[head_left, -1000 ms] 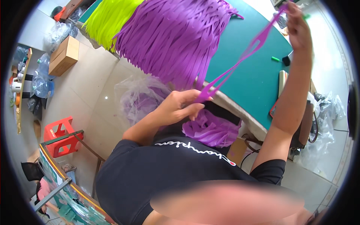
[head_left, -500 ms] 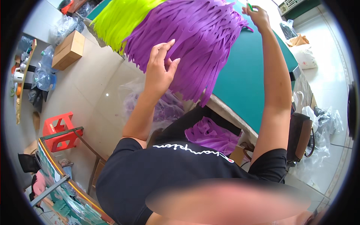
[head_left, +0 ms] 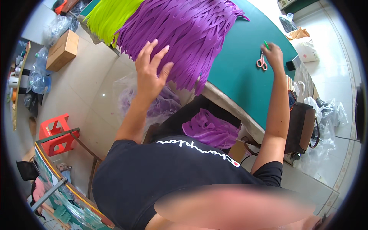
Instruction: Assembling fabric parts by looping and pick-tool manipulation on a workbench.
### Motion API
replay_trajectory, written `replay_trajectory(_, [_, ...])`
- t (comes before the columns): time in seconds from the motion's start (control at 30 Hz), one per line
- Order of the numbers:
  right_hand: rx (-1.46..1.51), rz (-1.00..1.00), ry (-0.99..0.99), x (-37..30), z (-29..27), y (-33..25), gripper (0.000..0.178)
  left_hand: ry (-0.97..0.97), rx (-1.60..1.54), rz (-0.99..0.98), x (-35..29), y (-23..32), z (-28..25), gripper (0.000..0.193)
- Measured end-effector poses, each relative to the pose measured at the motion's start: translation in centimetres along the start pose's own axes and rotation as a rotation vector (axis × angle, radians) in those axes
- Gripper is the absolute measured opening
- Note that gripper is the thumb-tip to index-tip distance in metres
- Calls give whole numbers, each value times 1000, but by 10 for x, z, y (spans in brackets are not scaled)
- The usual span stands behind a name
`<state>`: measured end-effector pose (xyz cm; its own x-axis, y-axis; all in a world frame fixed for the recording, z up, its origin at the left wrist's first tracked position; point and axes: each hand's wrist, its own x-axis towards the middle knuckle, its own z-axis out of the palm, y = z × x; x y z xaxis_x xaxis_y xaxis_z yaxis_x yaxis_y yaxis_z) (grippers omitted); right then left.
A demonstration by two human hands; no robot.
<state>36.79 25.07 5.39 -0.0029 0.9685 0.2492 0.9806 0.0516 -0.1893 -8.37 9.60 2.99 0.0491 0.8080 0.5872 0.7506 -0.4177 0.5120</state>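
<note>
A thick bundle of purple perforated straps (head_left: 180, 42) lies on the green tabletop (head_left: 245, 88) and hangs over its near edge. Lime-green straps (head_left: 109, 19) lie beside it on the left. My left hand (head_left: 151, 74) is at the left lower part of the purple bundle, fingers apart and holding nothing; whether it touches the straps I cannot tell. Over the right part of the table, my right hand (head_left: 275, 57) is closed around a slim green tool (head_left: 266, 45), whose tip is hard to make out. Scissors with pink handles (head_left: 262, 64) lie just left of that hand.
More purple straps (head_left: 211, 128) rest at my lap. A clear plastic bag (head_left: 149, 101) of purple pieces is below the table edge. To the left are a cardboard box (head_left: 63, 50) and a red stool (head_left: 59, 134). A dark brown bag (head_left: 303, 130) hangs on the right.
My right hand has come back from the far side of the purple straps to beside the scissors, still with the green tool. My left hand's fingers have spread, and it has shifted slightly left.
</note>
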Motion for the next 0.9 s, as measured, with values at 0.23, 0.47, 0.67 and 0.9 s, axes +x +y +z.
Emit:
replay_trajectory(0.23, [379,-98,220,103,27,-156,49,-88,206,-70,-13,15,43,83])
replay_trajectory(0.47, [289,10,-40,160,64,-146,48,-123,105,-39,-4,28,34,60])
replay_trajectory(0.67, [294,20,163,41,-49,-163,26,14,-519,-177,-88,20,36,15])
replay_trajectory(0.9, [504,-8,-399,-189,-79,-125,23,-980,-234,-473,-183,17,85,80])
